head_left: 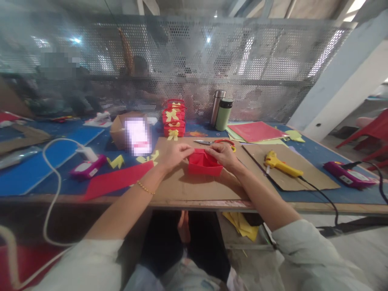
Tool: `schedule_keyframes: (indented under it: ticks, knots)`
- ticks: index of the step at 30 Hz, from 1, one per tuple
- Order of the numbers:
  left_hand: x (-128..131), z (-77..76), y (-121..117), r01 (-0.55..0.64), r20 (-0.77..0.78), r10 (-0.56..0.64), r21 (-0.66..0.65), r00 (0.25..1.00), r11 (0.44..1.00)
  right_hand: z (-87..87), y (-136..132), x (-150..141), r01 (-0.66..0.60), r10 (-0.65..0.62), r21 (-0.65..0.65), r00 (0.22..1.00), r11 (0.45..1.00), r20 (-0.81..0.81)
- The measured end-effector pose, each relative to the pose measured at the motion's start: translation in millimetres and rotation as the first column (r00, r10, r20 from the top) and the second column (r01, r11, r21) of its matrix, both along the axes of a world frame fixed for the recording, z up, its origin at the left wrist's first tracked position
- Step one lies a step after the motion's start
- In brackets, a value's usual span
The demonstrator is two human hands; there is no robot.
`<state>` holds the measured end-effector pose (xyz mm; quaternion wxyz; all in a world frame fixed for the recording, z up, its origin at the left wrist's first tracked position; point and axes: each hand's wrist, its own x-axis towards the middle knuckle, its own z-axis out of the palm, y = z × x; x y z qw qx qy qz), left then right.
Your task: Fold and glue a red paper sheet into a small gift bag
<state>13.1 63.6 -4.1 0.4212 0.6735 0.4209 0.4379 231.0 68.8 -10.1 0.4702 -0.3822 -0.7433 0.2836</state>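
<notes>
A small open-topped red paper box [205,169] is held just above a sheet of brown cardboard [176,188]. My left hand [176,155] pinches the box's far left rim between thumb and fingers. On the opposite side, my right hand [224,157] grips the far right rim the same way. Scissors with red and yellow handles [224,142] lie right behind the box. Beyond my left hand stand several finished red boxes [174,128] with yellow paper bows. A red paper strip [118,180] lies left of the cardboard, near yellow paper scraps [148,157].
A yellow glue gun [281,165] rests on another cardboard piece at the right. Purple power strips [348,173] sit at both sides, with cords over the table edge. Behind are a green bottle [224,115], red paper sheets [257,131], a lit phone [138,136] and a perforated metal screen [188,60].
</notes>
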Motion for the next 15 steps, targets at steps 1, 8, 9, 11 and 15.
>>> schedule_keyframes:
  ticks: [1, 8, 9, 11, 15]
  knots:
    - [-0.4, -1.1, 0.9, -0.013, -0.013, 0.013, 0.009, 1.000, 1.000, -0.1, 0.2, 0.2, -0.005, 0.005, 0.000, 1.000, 1.000, -0.001]
    - [-2.8, -1.9, 2.0, -0.029, -0.082, 0.035, 0.072, 0.996, 0.997, -2.3, 1.8, -0.4, -0.008, 0.008, -0.010, 1.000, 1.000, 0.004]
    - [-2.9, -0.8, 1.4, -0.024, -0.094, 0.032, 0.091, 0.995, 0.996, -2.1, 1.6, -0.5, -0.008, 0.008, -0.002, 1.000, 1.000, 0.010]
    - [-2.9, 1.9, 0.2, -0.023, -0.125, 0.041, 0.142, 0.991, 0.990, -0.9, 0.9, -0.2, -0.015, 0.015, 0.008, 1.000, 1.000, 0.012]
    - [-2.9, 6.6, -0.7, -0.075, -0.176, 0.124, 0.262, 0.977, 0.962, 3.2, 0.7, 2.8, -0.025, 0.025, -0.011, 0.999, 1.000, -0.024]
